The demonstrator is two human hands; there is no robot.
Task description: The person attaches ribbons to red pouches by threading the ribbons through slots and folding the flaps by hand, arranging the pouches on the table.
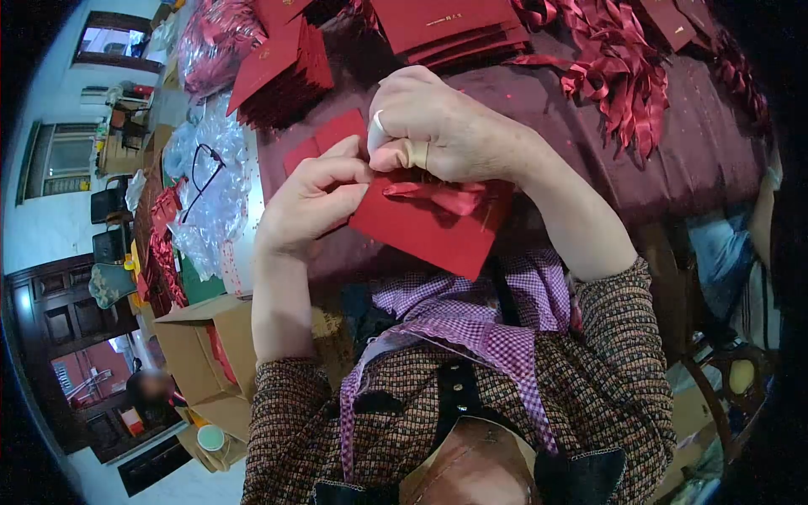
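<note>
Both hands meet over a red card (429, 231) near the table's front edge. My left hand (316, 198) is closed at the card's left side, thumb and fingers pinching its edge. My right hand (438, 130), with a ring and a band on its fingers, is curled closed over the card's upper edge; what its fingertips pinch is hidden. A red ribbon (454, 196) lies across the card just below the right hand. Another red card or flap (337, 130) shows behind the hands.
Stacked red cards (282, 76) stand at the upper left, and more (450, 29) at the top. Loose red ribbons (614, 76) hang over the dark red cloth (539, 109). Clear plastic (206, 185) and an open cardboard box (206, 345) are at left. A person (156, 396) is far off.
</note>
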